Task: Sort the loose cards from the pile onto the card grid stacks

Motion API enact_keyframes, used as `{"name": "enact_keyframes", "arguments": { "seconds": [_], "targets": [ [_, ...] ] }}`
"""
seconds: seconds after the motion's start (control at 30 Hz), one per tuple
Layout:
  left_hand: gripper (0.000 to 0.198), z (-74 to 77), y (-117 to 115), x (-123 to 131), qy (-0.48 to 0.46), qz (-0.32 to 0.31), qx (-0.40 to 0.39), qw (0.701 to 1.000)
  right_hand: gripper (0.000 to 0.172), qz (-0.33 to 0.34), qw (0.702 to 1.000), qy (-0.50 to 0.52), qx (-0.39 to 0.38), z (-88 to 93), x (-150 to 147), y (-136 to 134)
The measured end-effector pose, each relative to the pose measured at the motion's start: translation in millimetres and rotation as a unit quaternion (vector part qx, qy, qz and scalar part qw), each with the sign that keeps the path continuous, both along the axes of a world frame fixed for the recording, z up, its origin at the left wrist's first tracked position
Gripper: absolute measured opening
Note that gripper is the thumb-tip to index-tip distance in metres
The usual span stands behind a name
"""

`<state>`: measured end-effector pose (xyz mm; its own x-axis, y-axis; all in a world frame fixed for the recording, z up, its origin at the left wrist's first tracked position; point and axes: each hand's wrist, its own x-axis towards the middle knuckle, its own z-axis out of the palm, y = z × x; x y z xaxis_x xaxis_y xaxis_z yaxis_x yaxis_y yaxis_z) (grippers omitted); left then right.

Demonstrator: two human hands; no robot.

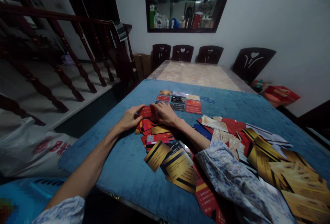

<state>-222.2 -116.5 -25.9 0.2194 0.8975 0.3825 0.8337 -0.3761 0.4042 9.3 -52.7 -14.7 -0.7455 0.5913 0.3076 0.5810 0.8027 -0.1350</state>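
Observation:
A red card [147, 111] is held tilted up between my two hands, over the near side of the laid-out cards. My left hand [131, 118] pinches its left end between thumb and fingers. At its right end my right hand [166, 114] has its fingers curled over the edge; the thumb is hidden. Right below lies a loose pile of red cards [157, 138] and gold cards [177, 162]. Beyond my hands, several cards lie in rows, among them a black card [178, 99] and a red-orange card [194, 104].
A larger heap of gold cards [296, 177], with red and white ones, spreads over the right of the blue tablecloth [123, 158]. Dark chairs [210, 54] stand at the far end. On the left are a white bag [48, 148], a blue plastic object [28, 193] and a wooden railing [74, 48].

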Motion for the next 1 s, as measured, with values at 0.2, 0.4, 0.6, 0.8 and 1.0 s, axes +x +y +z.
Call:
{"name": "enact_keyframes", "arguments": {
  "seconds": [0.2,0.4,0.6,0.8,1.0],
  "targets": [
    [0.067,2.3,2.6,2.2,-0.012,0.005,-0.011,1.000,0.057,-0.015,1.000,-0.021,0.002,8.9,3.9,-1.5],
    [0.060,10.6,8.5,12.9,0.032,-0.014,-0.012,0.999,0.056,-0.031,0.997,-0.065,0.008,23.0,18.1,-0.6],
    [0.054,19.2,21.3,37.1,0.083,-0.051,-0.015,0.995,0.057,-0.062,0.995,-0.076,0.021,27.8,44.5,3.3],
    [0.054,22.7,39.4,66.3,0.106,-0.055,-0.007,0.993,0.055,-0.074,0.994,-0.073,0.023,28.3,76.7,8.6],
    [0.050,28.0,50.2,95.7,0.119,-0.079,-0.006,0.990,0.055,-0.090,0.993,-0.070,0.005,25.3,103.5,19.3]
  ]
}}
